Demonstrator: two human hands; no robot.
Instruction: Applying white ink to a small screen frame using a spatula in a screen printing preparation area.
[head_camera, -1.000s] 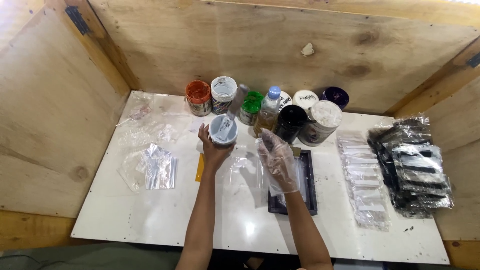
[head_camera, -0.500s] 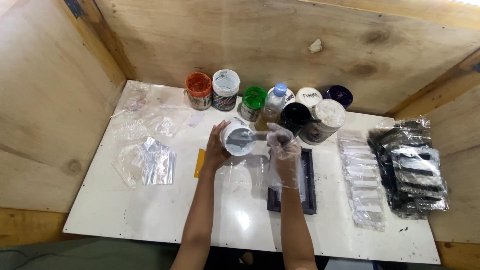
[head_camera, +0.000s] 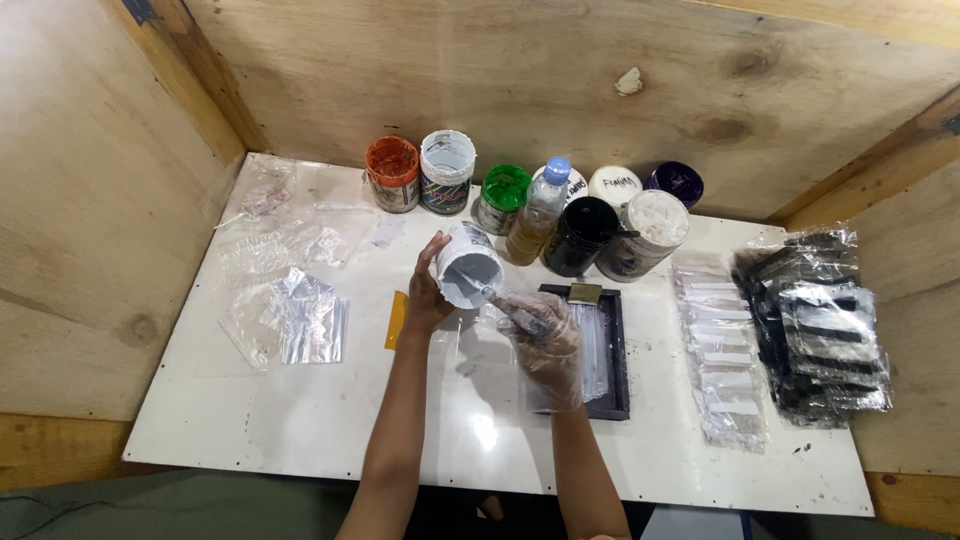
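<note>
My left hand (head_camera: 425, 300) grips a small open tub of grey-white paint (head_camera: 468, 268), tilted with its mouth toward me above the white table (head_camera: 300, 420). My right hand (head_camera: 545, 335), in a clear plastic glove, holds a thin stirring tool (head_camera: 500, 303) whose tip dips into the tub. Just right of the gloved hand lies a black tray (head_camera: 610, 350) with clear strips in it. An orange-yellow flat piece (head_camera: 397, 320) lies under my left wrist.
Several paint pots stand along the back: orange (head_camera: 392, 172), grey-white (head_camera: 447, 170), green (head_camera: 500, 197), black (head_camera: 583, 233), white-lidded (head_camera: 645, 232), purple (head_camera: 675, 183), plus a plastic bottle (head_camera: 540, 208). Clear bags (head_camera: 295, 315) lie left; packets of white strips (head_camera: 725, 350) and black parts (head_camera: 820, 320) lie right. Plywood walls enclose the table.
The gloved right hand rose from the tray area and put the stirring tool into the tub. The left hand tilted the tub more toward me.
</note>
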